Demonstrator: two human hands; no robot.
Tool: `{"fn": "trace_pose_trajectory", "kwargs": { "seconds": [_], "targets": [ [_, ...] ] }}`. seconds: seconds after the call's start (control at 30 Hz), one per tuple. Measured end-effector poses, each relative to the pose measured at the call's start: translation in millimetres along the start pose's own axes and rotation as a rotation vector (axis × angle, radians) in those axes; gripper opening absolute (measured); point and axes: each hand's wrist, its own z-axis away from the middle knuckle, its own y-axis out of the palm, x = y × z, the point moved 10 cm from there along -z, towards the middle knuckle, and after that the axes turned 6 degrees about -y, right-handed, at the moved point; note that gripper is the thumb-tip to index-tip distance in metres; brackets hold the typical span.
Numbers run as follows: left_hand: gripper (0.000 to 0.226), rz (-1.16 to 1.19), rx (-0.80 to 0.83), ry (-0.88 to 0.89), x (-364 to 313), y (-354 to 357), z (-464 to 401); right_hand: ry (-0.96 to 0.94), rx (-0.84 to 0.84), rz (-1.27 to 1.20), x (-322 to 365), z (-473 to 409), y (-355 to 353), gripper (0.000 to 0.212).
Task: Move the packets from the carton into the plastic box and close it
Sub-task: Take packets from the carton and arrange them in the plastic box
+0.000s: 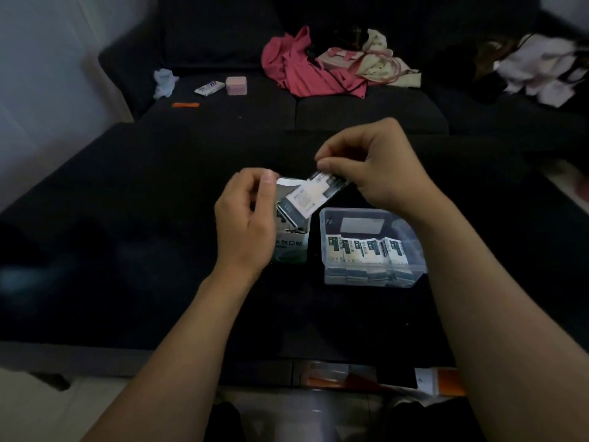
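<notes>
Head view is showing your left hand (245, 215) gripping the carton (291, 247) while your right hand (376, 167) is pinching a bundle of packets (314, 194) half out, so keep drawing straight up before crossing to the plastic box (373, 275).

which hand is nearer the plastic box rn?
Right. The right hand hovers just beyond the plastic box, pinching packets. The left hand holds the carton, which stands left of the box.

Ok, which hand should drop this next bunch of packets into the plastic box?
Probably the right hand: it pinches the packets, with the plastic box just below. The left hand grips the carton.
</notes>
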Motion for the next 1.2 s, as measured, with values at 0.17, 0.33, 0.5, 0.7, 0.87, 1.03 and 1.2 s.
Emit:
{"fn": "trace_pose_trajectory", "kwargs": {
  "seconds": [0.17, 0.33, 0.5, 0.7, 0.87, 1.03, 1.2],
  "targets": [
    [0.062, 0.540, 0.613, -0.755, 22.8, 75.3, 47.7, 0.054, 0.153, -0.132, -8.0, 13.7, 5.6, 0.007],
    [0.046, 0.726, 0.745, -0.917, 15.1, 94.4, 66.2, 0.095, 0.168, -0.109, -20.3, 19.9, 12.2, 0.014],
    [0.044, 0.755, 0.623, -0.919, 20.9, 100.3, 59.3, 0.133, 0.168, -0.067, -37.2, 24.9, 16.7, 0.020],
    [0.045, 0.617, 0.657, -0.875, 26.9, 107.6, 60.1, 0.139, 0.158, -0.060, -48.8, 31.7, 9.2, 0.017],
    [0.046, 0.392, 0.551, -0.681, 25.2, 107.0, 53.5, 0.132, 0.229, -0.045, -51.3, 33.5, 17.6, 0.019],
    [0.044, 0.402, 0.478, -0.672, 23.8, 112.1, 57.0, 0.116, 0.255, 0.062, -52.6, 36.1, 24.8, 0.021],
    [0.044, 0.608, 0.609, -0.883, 27.6, 125.8, 67.0, 0.147, 0.205, -0.008, -57.8, 36.7, 12.6, 0.011]
  ]
}}
